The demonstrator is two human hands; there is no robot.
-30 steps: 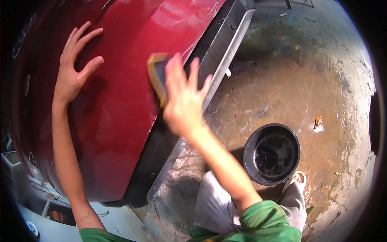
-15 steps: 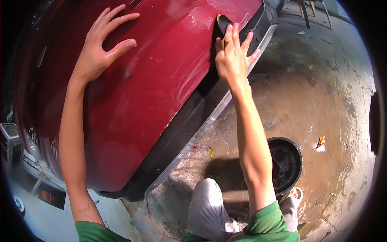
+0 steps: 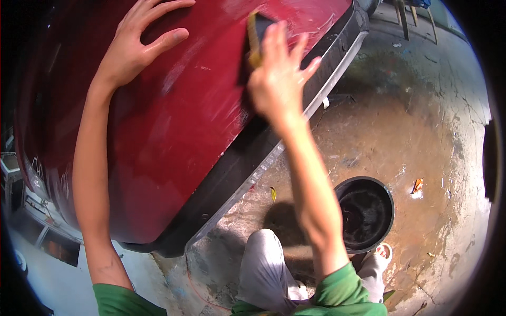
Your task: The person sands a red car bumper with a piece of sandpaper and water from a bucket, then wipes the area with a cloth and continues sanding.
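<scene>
Through the head view, I watch the right hand (image 3: 279, 79), clamped on a yellow-edged dark pad (image 3: 257, 36) at the red vehicle panel's (image 3: 158, 137) far right, having shifted left, apparently stroking inward, while the left hand (image 3: 133, 51) lies leftward, fingers apart.

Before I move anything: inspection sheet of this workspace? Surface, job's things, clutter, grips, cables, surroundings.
Surface: red panel, glossy, pale streaks; black trim along its edge.
Job's things: yellow-edged dark pad at the panel.
Clutter: orange-brown scrap and yellow-green leaf on the floor.
Grips: right grip holds the pad, motion-blurred; left grip open, over the panel, contact unclear.
Cables: thin orange line on the floor; cable or hose, cannot tell.
Surroundings: stained floor; black basin; furniture legs at upper right.
</scene>
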